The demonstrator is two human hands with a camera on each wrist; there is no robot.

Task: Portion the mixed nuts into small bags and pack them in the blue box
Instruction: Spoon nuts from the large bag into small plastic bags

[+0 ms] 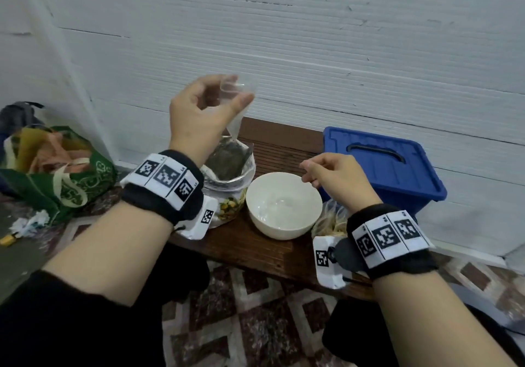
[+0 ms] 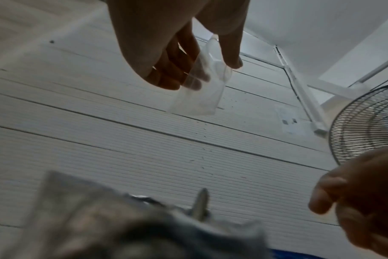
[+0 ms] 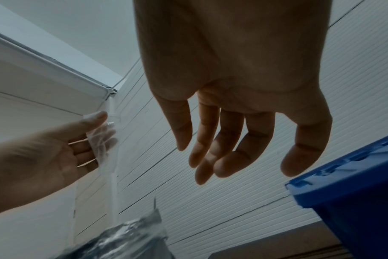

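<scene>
**Small bag raised in your left hand, right hand idle**

Much is hard to read here. The small bag [image 1: 238,102] is clear plastic and blurs against the white wall, so whether its mouth is open cannot be told. In the left wrist view the nut bag [image 2: 126,227] at the bottom of the frame is only a grey smear. A packet [image 1: 331,220] lies half hidden behind your right wrist — its contents are unclear.

Your left hand [image 1: 199,111], above centre in the head view, pinches the small bag's top between thumb and fingers. The bag hangs with its long axis roughly vertical, lower end pointing down toward the open nut bag [image 1: 227,173] directly beneath.

Your right hand [image 1: 332,176], right of centre, holds nothing — its fingers hang loosely curled in the right wrist view, above the white bowl [image 1: 284,204].

The blue box [image 1: 383,165] sits at the right, lid on, partly covered by your right hand.
</scene>
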